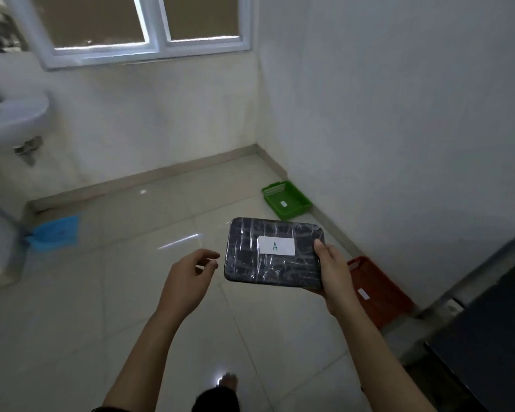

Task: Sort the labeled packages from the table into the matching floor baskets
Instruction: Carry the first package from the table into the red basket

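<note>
A flat dark package (259, 263) wrapped in clear film carries a white label marked "A". My right hand (333, 272) grips its right edge and holds it level above the floor. My left hand (188, 278) hovers just left of the package with curled, parted fingers, not touching it. A green basket (286, 200) with a small white label sits on the floor by the right wall, beyond the package. A red-orange basket (378, 289), also labelled, lies nearer along the same wall, partly hidden by my right hand.
A dark table corner (494, 337) juts in at the right. A white sink (9, 117) hangs on the left wall under a window. A blue dustpan-like object (54, 233) rests at the left. Glossy floor tiles spread between; my foot (226, 382) shows below.
</note>
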